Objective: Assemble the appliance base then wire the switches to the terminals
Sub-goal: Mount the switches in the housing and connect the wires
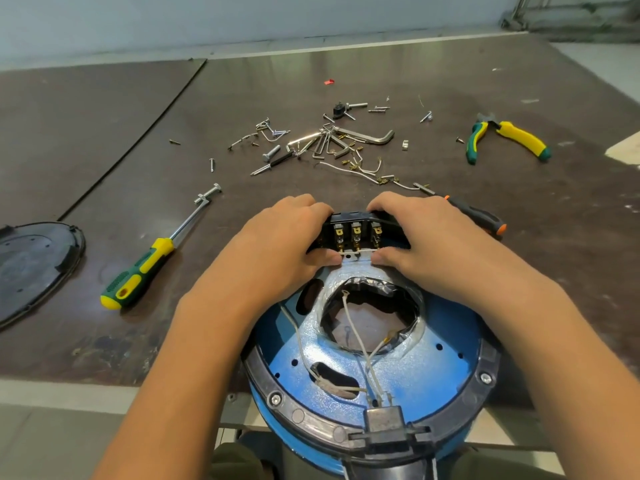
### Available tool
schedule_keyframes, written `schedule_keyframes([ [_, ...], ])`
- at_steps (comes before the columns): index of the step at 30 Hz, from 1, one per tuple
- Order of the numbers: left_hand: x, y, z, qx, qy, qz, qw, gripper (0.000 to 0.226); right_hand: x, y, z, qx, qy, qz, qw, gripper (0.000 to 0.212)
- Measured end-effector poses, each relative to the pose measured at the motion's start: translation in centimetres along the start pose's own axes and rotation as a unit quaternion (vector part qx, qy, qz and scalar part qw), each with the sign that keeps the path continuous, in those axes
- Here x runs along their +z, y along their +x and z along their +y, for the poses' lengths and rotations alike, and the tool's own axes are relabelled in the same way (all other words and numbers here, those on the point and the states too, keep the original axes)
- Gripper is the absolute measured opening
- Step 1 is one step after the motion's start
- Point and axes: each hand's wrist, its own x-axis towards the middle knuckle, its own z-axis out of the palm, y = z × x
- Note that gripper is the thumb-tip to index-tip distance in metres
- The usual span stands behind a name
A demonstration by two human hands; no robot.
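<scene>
The blue appliance base (446,327) is sitting nearest. The left hand (277,244) and right hand (426,237) are pinching the switch block (346,216) by its ends. It is probably light and rigid, with fragile brass terminals (356,232).

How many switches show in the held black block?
3, side by side in the block: left switch, middle switch, right switch. The left hand and right hand cover its ends; more may hide.
</scene>
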Motion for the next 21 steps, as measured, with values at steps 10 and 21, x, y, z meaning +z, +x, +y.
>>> schedule_keyframes([
  [10,0.25,-0.15,-0.08,-0.015,-0.045,0.068,0.997,0.085,0.28,0.15,0.25,0.004,0.005,0.008,1.000,0.045],
  [21,-0.03,-0.27,0.13,-0.009,-0.041,0.076,0.996,0.062,0.36,0.24,0.46,0.002,0.020,0.011,1.000,0.045],
])
